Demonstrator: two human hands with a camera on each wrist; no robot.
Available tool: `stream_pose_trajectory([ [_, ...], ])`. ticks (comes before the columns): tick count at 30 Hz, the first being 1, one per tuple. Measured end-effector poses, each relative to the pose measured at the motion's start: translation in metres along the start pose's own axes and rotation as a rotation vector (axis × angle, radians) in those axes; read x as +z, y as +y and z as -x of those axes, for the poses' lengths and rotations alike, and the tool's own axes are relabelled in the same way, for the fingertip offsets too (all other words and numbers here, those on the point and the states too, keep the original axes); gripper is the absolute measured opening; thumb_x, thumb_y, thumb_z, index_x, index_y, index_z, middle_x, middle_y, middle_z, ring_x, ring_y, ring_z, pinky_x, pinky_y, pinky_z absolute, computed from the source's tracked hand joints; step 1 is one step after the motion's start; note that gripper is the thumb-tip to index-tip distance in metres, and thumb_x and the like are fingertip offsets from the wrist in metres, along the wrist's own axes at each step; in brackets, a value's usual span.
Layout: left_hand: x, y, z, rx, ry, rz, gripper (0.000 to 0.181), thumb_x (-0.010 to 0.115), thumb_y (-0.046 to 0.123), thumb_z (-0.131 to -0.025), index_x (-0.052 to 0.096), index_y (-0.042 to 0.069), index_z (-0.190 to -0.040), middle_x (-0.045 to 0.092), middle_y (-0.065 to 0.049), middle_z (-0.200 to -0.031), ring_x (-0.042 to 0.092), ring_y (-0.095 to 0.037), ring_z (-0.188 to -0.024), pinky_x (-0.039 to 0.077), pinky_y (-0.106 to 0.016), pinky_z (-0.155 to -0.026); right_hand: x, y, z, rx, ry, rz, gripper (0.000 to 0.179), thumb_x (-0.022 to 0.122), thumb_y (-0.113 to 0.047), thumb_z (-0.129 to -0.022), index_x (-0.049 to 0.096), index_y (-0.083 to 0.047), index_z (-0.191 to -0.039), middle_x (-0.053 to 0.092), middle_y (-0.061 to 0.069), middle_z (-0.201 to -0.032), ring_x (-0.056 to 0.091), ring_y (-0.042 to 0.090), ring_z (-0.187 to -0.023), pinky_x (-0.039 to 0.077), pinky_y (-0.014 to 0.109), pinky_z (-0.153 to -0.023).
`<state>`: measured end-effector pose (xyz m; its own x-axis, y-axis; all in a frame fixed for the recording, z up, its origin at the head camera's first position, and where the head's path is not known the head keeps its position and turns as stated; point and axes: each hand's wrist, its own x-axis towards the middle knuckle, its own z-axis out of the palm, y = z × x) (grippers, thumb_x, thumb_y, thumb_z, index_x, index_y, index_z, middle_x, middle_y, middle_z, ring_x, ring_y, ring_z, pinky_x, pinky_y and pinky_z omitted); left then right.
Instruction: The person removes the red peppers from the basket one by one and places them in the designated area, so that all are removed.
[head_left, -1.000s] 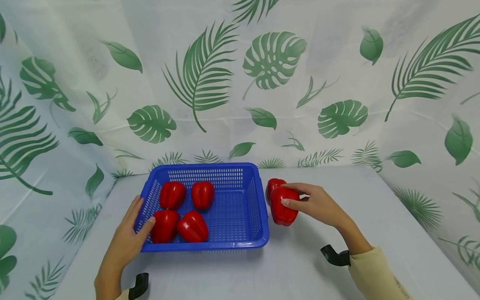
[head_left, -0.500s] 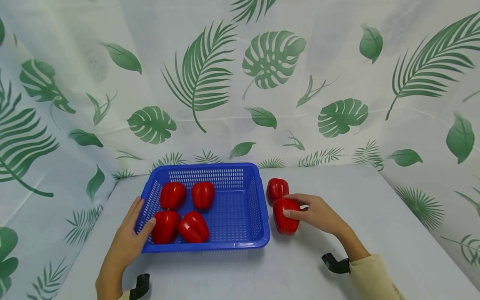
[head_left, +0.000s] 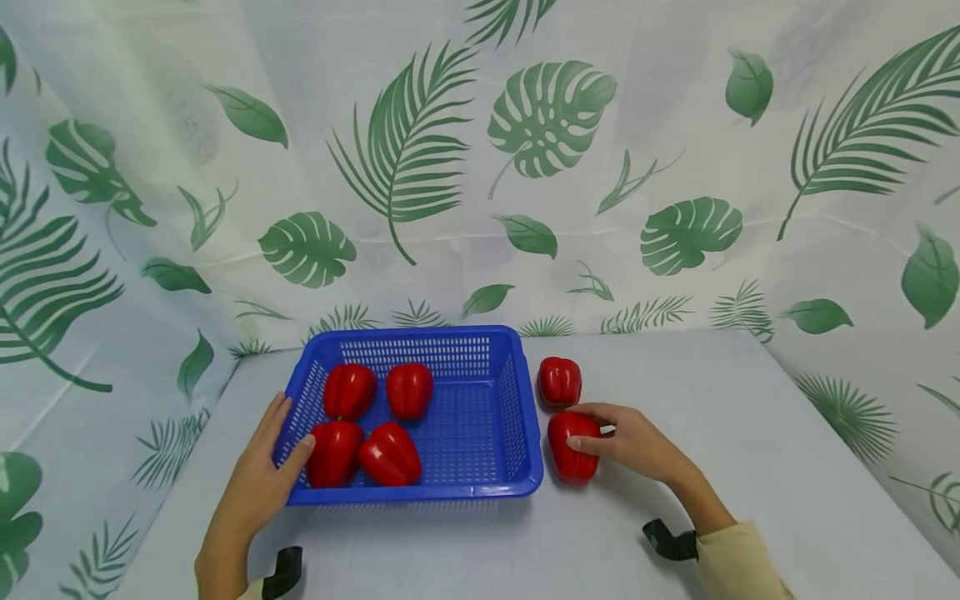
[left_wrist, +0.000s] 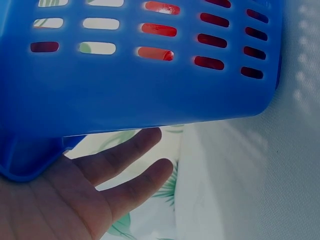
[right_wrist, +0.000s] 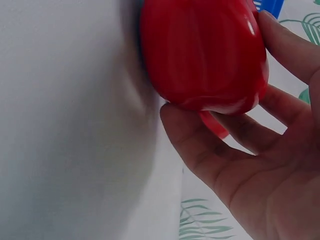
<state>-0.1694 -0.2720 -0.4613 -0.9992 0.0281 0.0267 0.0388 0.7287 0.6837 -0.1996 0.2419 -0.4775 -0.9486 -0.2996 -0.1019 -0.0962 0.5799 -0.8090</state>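
Red pepper (head_left: 567, 467), just right of the frame centre, wants gentle, even pressure.
Right hand (head_left: 633, 443) pinches it between thumb and fingers; left hand (head_left: 253, 483) rests with straight fingers at the blue basket's (head_left: 450, 492) left edge.

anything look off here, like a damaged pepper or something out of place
Nothing looks spilled or damaged. Only the nearer pepper and farther pepper outside the blue basket, to its right, might seem out of place, since four other peppers lie inside.

diffuse light glints off the red pepper (right_wrist: 205, 55), leaving soft shadows.
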Motion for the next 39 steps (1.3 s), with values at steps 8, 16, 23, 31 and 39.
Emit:
stream_pose_trajectory([
  [8,0.0,0.001,-0.001,-0.019,-0.011,-0.012,0.085,0.055,0.044,-0.11,0.012,0.005,-0.172,0.005,-0.022,-0.178,0.014,-0.056,-0.157,0.023,-0.078,-0.115,0.0,0.0,0.003,-0.025,-0.03,-0.015,0.059,0.079,-0.03,-0.098,0.062,-0.001,-0.146,0.067,0.016,-0.133,0.063,0.037,-0.121,0.064,0.043,-0.088],
  [16,0.002,0.001,-0.001,-0.011,-0.004,-0.007,0.085,0.056,0.043,-0.11,0.013,0.004,-0.172,0.006,-0.022,-0.178,0.014,-0.055,-0.158,0.025,-0.078,-0.114,-0.001,0.0,0.006,0.003,-0.025,-0.023,0.064,0.079,-0.032,-0.097,0.059,-0.002,-0.149,0.063,0.02,-0.14,0.06,0.042,-0.127,0.064,0.046,-0.089],
  [23,0.001,0.001,0.001,0.001,0.004,-0.002,0.084,0.056,0.043,-0.109,0.014,0.003,-0.171,0.007,-0.023,-0.177,0.015,-0.056,-0.157,0.025,-0.078,-0.114,-0.007,0.001,0.008,-0.016,0.03,0.021,0.063,0.077,-0.035,-0.098,0.059,-0.002,-0.149,0.064,0.019,-0.142,0.06,0.041,-0.129,0.061,0.051,-0.095],
  [31,0.0,0.0,0.0,-0.005,0.003,-0.001,0.085,0.057,0.042,-0.109,0.014,0.003,-0.171,0.007,-0.023,-0.177,0.015,-0.056,-0.157,0.025,-0.078,-0.114,-0.017,-0.005,0.009,-0.067,0.14,0.057,0.054,0.072,-0.03,-0.103,0.061,0.0,-0.146,0.065,0.023,-0.141,0.064,0.041,-0.126,0.06,0.055,-0.098],
  [39,0.0,0.002,0.001,-0.013,-0.002,0.0,0.085,0.056,0.043,-0.109,0.013,0.003,-0.171,0.006,-0.023,-0.177,0.014,-0.056,-0.157,0.025,-0.078,-0.114,-0.023,-0.022,0.008,-0.062,0.217,0.02,0.059,0.067,-0.035,-0.106,0.054,-0.005,-0.155,0.055,0.025,-0.152,0.056,0.048,-0.136,0.056,0.061,-0.101],
])
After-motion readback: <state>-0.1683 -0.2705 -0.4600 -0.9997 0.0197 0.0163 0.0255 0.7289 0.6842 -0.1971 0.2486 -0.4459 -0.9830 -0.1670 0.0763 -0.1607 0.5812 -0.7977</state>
